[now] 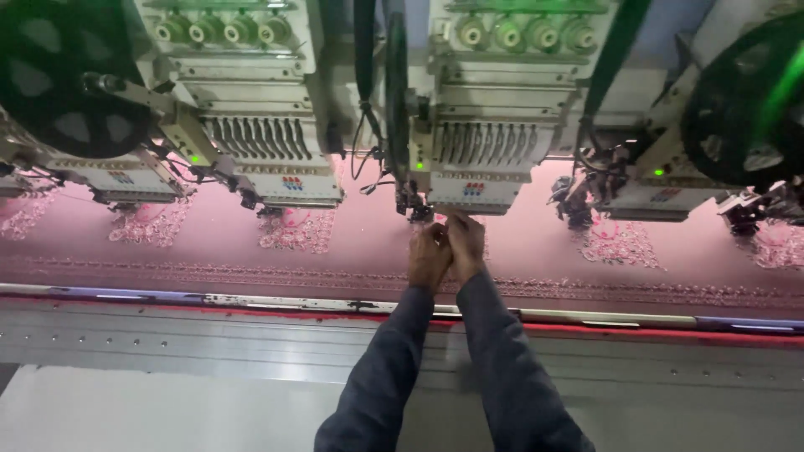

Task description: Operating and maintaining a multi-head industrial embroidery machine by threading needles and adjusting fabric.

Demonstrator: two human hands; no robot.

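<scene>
Nearest the camera, at the bottom centre of the frame, two dark blue sleeves [469, 377] reached up and away across a pale grey metal surface [167, 343]. Beyond a red-edged rail lay a wide sheet of pink fabric [536, 243], stretched flat and running left to right across the whole picture — its long axis horizontal in the frame.

The left hand [429, 255] and right hand [466, 243] met at centre frame, touching one another, fingers curled and pinched together just under the needle area of the middle embroidery head [481, 151]. Whatever they pinched was too small to make out; it may have been a thread, but that could not be told.

Two more embroidery heads stood along the top, one at upper left [268, 142] and one at upper right [662, 180], each with small green lights. Stitched floral motifs [295, 230] in pale pink sat on the fabric below each head, and a band of stitching ran along its near edge.

The fabric looked thin, soft and light, held taut, so it would likely pucker or snag if pulled — best handled gently at its near edge, clear of the needles. Anything as fine as thread would need a fingertip pinch.
</scene>
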